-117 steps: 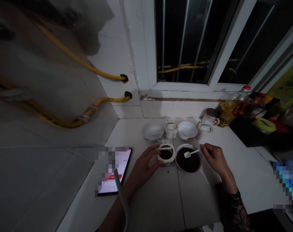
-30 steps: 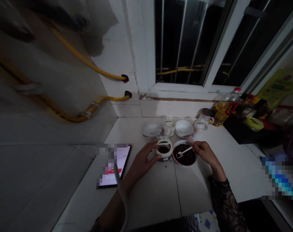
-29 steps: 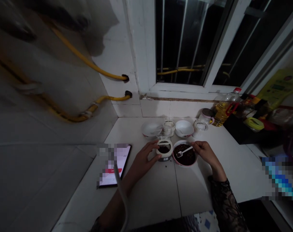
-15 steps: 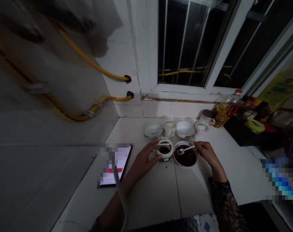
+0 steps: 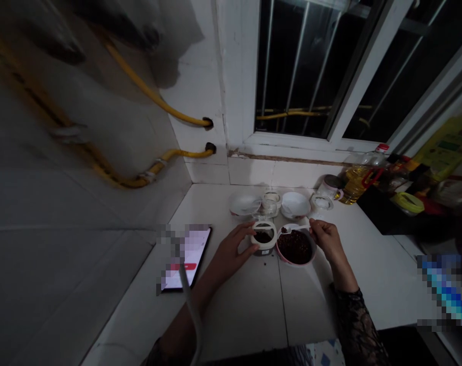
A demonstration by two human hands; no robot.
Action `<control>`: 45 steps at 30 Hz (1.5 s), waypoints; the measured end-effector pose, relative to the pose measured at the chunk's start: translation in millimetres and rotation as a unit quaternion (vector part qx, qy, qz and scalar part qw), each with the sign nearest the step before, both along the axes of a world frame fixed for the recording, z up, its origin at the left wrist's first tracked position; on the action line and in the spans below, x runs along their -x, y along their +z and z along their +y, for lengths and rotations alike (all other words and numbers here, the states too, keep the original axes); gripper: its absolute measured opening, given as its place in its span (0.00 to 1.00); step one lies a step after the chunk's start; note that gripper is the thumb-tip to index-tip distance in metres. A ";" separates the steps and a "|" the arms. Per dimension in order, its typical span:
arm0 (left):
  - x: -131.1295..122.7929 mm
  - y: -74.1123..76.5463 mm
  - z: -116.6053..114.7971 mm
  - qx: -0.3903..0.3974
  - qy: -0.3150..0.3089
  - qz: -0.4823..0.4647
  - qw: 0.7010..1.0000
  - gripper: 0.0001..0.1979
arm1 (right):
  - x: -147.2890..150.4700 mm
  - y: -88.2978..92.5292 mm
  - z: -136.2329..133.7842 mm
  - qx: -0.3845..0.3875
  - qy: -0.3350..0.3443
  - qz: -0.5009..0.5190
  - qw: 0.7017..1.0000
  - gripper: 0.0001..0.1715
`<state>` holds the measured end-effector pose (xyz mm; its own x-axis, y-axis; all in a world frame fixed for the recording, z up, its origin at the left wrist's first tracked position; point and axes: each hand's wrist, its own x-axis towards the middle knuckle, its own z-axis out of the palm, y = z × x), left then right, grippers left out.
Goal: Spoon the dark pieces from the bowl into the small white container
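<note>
My left hand (image 5: pixel 233 251) grips a small jar (image 5: pixel 268 246) with a white rim, thumb and fingers on its left side. Dark contents show through the jar's open top. A white spoon (image 5: pixel 300 228) is pinched in my right hand (image 5: pixel 327 241). Its tip, carrying a little dark reddish stuff, hangs over the left part of a pink-rimmed bowl (image 5: pixel 296 264), close to the jar. Dark red, flaky or seed-like bits, perhaps ground chilli, fill that bowl. Jar and bowl stand side by side on the white tiled counter (image 5: pixel 250 300).
Behind stand a shallow dish (image 5: pixel 244 204), a clear-lidded jar (image 5: pixel 271 201), a white bowl (image 5: pixel 296 204) and a white-filled jar (image 5: pixel 322 202). A lit phone (image 5: pixel 189 254) lies left, a grey cable (image 5: pixel 191 305) in front. An oil bottle (image 5: pixel 355 178) and a dark condiment box (image 5: pixel 379 213) are right.
The spoon has risen from the bowl's contents and swung left towards the jar, now carrying some dark stuff. My left hand keeps its hold on the jar. The view has shifted slightly.
</note>
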<state>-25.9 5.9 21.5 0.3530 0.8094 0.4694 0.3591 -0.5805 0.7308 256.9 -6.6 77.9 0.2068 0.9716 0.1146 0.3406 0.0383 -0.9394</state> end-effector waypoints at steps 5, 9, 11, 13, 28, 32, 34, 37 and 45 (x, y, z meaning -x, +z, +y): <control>-0.1 0.0 0.3 -0.009 0.001 -0.002 1.000 0.10 | 35.1 1.6 -8.2 -0.170 -0.010 -0.146 0.974 0.33; -0.2 0.2 0.2 -0.010 -0.002 -0.003 1.000 0.10 | 52.8 -2.4 -14.9 -0.285 0.082 -0.348 0.890 0.26; -0.2 1.1 -0.3 -0.007 -0.001 -0.002 1.000 0.10 | 50.0 -2.0 -17.0 -0.306 0.089 -0.379 0.869 0.24; 0.0 2.2 -0.9 -0.004 -0.001 0.000 1.000 0.10 | 39.4 0.4 -18.1 -0.298 0.056 -0.364 0.881 0.24; 0.4 3.4 -1.4 0.014 -0.004 0.000 1.000 0.10 | 11.4 -8.4 -12.8 -0.068 0.075 -0.341 0.935 0.26; 0.6 5.1 -2.1 0.012 -0.003 0.002 1.000 0.10 | 7.6 -7.7 -13.8 -0.038 0.068 -0.269 0.960 0.28; 0.8 5.3 -2.2 0.012 -0.005 0.002 1.000 0.11 | 3.4 -8.0 -13.5 -0.021 0.064 -0.225 0.972 0.31; 1.0 4.4 -1.7 0.011 -0.003 0.005 1.000 0.10 | -2.1 -7.8 -12.3 -0.006 0.043 -0.173 0.984 0.33; 0.6 0.7 -0.7 0.010 -0.003 -0.002 1.000 0.11 | -9.4 -2.7 -9.9 0.014 0.027 -0.074 0.997 0.36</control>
